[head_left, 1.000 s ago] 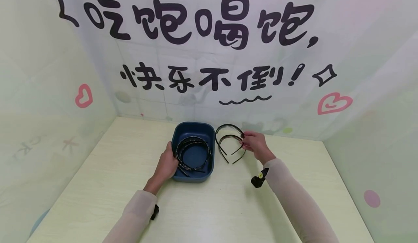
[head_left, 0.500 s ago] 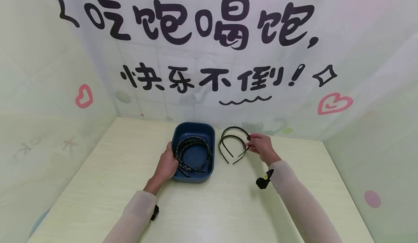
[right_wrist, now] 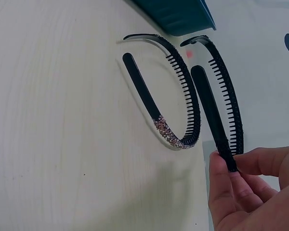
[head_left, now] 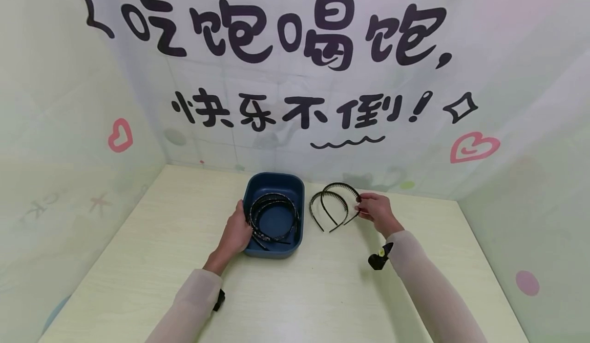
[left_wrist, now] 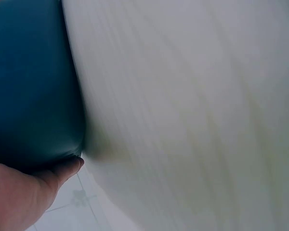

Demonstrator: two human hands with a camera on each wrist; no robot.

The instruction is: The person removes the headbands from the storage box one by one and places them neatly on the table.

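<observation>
My left hand (head_left: 237, 229) grips the left wall of a blue plastic box (head_left: 295, 233). In the left wrist view, a digit (left_wrist: 67, 169) lies along the box's outer side (left_wrist: 33, 86). Several dark headbands (head_left: 275, 195) lie stacked inside. My right hand (head_left: 379, 212) pinches one side of a black toothed headband (head_left: 341, 185), raised off the table. In the right wrist view, thumb and fingers hold that headband (right_wrist: 214, 108) by one side. Beside it a second toothed headband (right_wrist: 192, 106), with a glittery beaded covering, lies on the table between the box and my right hand.
The pale wood-grain table (head_left: 295, 302) carries all these things. A white cloth backdrop (head_left: 258, 148) with large dark lettering stands behind, and cloth walls close off the left and right sides. The box stands near the table's back edge.
My right hand has moved to the right with the black headband, drawing it away from the box. The second headband stays in place. My left hand and the box have not moved.
</observation>
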